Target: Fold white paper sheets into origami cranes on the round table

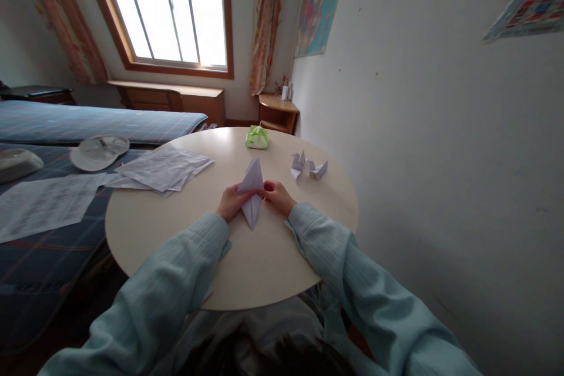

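A white piece of folded paper, shaped like a long diamond with a crease down its lower half, is held between my two hands over the round table. Its left side is gripped by my left hand, the thumb lying across its middle. At the right edge, my right hand pinches the paper with thumb and fingertips. Beyond my right hand stand two folded paper birds close beside each other. Some of my fingers are hidden behind the paper.
A green tissue pack sits near the table's far edge. Several printed sheets lie at the left, overhanging towards a bed with a white cap. The wall borders the right side.
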A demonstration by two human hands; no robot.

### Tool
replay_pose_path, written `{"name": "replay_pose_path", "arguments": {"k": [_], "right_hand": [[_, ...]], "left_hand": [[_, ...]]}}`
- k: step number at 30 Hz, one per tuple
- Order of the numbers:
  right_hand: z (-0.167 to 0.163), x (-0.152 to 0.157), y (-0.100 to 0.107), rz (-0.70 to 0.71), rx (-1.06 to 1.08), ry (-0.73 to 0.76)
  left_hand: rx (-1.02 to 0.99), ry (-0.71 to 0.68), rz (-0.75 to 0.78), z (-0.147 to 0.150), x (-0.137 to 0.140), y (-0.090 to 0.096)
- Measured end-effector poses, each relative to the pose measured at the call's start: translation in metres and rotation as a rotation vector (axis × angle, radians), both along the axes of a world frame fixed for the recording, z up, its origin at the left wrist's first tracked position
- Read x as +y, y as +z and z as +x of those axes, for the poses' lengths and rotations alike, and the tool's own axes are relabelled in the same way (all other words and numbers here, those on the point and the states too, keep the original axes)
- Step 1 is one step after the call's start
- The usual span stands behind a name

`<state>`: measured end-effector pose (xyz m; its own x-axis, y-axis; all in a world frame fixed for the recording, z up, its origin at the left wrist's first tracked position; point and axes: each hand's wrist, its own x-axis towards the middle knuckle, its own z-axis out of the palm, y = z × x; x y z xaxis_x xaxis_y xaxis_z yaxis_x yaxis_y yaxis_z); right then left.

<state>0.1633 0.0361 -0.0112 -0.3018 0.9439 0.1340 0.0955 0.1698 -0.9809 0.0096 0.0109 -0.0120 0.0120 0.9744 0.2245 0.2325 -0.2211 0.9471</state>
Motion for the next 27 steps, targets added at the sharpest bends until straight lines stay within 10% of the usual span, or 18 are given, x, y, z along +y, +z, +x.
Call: {"name": "replay_pose_path", "arguments": {"k": [27], "right_hand": [[-0.004, -0.0104, 0.0092, 0.015, 0.003, 0.021]], "left_hand": [[0.058, 0.085, 0.025, -0.0007, 0.001, 0.0]]}}
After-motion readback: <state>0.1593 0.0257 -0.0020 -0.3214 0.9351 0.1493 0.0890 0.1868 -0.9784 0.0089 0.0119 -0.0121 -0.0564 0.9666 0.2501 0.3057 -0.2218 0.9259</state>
